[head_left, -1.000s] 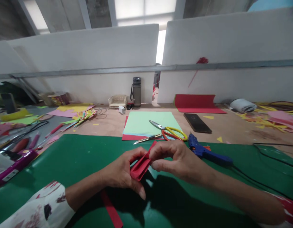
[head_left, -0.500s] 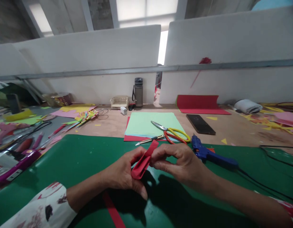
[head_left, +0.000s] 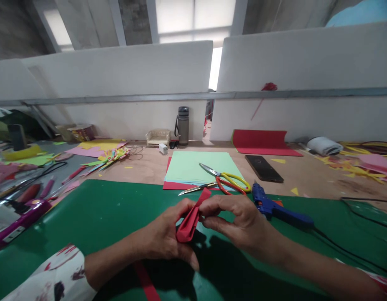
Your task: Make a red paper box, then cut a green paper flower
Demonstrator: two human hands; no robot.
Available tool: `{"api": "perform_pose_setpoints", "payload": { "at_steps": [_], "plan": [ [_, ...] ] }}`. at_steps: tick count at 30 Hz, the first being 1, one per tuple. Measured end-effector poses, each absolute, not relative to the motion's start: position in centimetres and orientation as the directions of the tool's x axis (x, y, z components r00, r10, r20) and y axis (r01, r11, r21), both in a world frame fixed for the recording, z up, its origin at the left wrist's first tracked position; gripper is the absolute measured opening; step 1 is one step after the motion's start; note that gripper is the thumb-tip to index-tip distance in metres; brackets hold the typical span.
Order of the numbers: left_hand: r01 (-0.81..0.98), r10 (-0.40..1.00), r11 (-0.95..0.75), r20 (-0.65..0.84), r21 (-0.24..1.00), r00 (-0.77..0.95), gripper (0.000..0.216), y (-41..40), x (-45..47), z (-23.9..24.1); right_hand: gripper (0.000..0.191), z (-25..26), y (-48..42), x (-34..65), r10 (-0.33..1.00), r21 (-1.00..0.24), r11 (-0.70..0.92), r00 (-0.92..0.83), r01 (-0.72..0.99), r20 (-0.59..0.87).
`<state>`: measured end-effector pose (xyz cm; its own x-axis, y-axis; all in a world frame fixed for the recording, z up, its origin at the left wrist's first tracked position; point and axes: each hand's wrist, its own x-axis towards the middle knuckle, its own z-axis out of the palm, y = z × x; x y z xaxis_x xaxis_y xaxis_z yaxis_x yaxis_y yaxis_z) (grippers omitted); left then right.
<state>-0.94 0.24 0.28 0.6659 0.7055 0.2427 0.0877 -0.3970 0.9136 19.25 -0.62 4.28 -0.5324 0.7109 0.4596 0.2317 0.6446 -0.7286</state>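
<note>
A folded strip of red paper (head_left: 187,228) is held above the green mat (head_left: 118,209), its layers pressed into a narrow loop shape. My left hand (head_left: 168,234) grips it from the left, thumb stretched out below. At its upper right edge, my right hand (head_left: 237,221) pinches the paper between thumb and fingertips. Another red paper strip (head_left: 146,282) lies on the mat below my left wrist, partly covered by the arm. Beyond my hands are scissors (head_left: 226,177) with red and yellow handles and a craft knife (head_left: 196,189).
A blue glue gun (head_left: 281,210) with its cord lies right of my right hand. Pale green sheets (head_left: 196,165), a phone (head_left: 264,168) and folded red paper (head_left: 259,141) are farther back. A bottle (head_left: 183,127) stands by the wall. Tools and a purple device (head_left: 22,221) crowd the left.
The view has tilted slightly upward, so the scene sits lower. Both hands still hold the folded red paper, which is turned a little more upright.
</note>
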Motion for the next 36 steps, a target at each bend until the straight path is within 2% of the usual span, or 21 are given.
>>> {"api": "perform_pose_setpoints", "payload": {
  "at_steps": [7,12,17,25,30,36],
  "plan": [
    [-0.008,0.681,-0.345,0.256,0.938,0.686,0.071,0.4,-1.3,0.6,0.013,4.8,-0.8,19.2,0.728,-0.755,0.613,-0.537,0.231,0.426],
    [0.008,0.684,-0.340,0.241,0.940,0.688,0.065,0.5,-1.4,0.8,0.013,5.0,-1.0,19.2,0.741,-0.754,0.601,-0.539,0.264,0.401],
    [0.009,0.706,-0.326,0.237,0.945,0.667,0.066,0.5,-1.1,0.7,0.014,5.2,-1.2,19.2,0.794,-0.820,0.503,-0.522,0.274,0.312],
    [0.054,0.709,-0.323,0.204,0.945,0.675,0.067,0.4,-1.2,0.6,0.001,5.2,-1.0,19.4,0.831,-0.873,0.403,-0.510,0.273,0.224],
    [0.098,0.708,-0.329,0.176,0.939,0.684,0.062,0.5,-0.9,0.9,0.009,5.3,-0.2,19.8,0.817,-0.954,0.211,-0.575,0.215,0.051],
    [0.158,0.706,-0.363,0.160,0.918,0.690,0.058,0.5,-0.5,1.7,0.009,5.7,0.2,19.9,0.806,-0.966,0.154,-0.591,0.207,0.001]
  ]
}}
